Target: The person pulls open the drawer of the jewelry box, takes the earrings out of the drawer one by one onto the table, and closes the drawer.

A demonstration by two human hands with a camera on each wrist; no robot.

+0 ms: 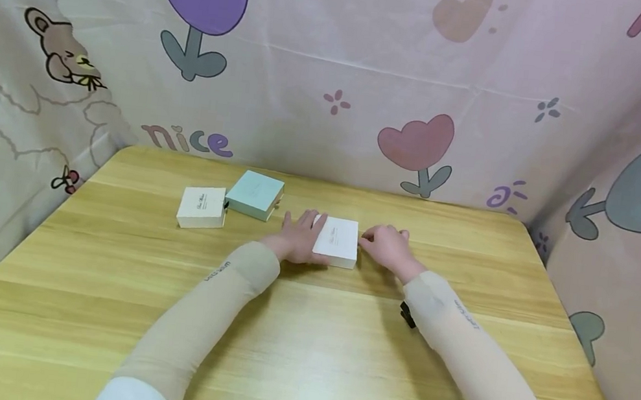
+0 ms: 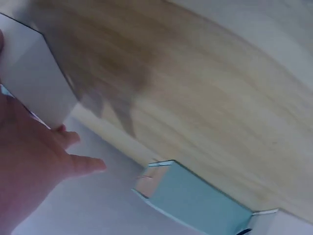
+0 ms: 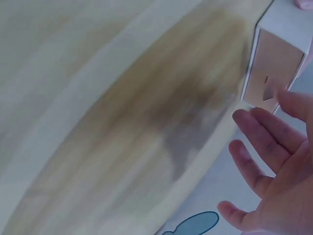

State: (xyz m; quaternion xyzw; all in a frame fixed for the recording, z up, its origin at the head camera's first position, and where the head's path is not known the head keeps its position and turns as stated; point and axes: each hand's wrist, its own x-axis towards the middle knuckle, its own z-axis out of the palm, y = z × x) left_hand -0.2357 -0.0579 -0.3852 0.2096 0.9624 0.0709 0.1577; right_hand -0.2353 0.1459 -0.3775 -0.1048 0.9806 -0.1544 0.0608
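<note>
White box: on the counter (image 1: 292, 353), between the two hands, its peach end (image 3: 274, 63) facing right.
Left hand (image 1: 300, 240): laid against the box (image 1: 336, 237), fingers spread over its left side.
Right hand (image 1: 388, 246): right by that peach end, thumb tip at the small tab, fingers held a little apart from the thumb.
Over to the left: a pale blue box (image 1: 255, 193) just beside another white one (image 1: 202, 207).
</note>
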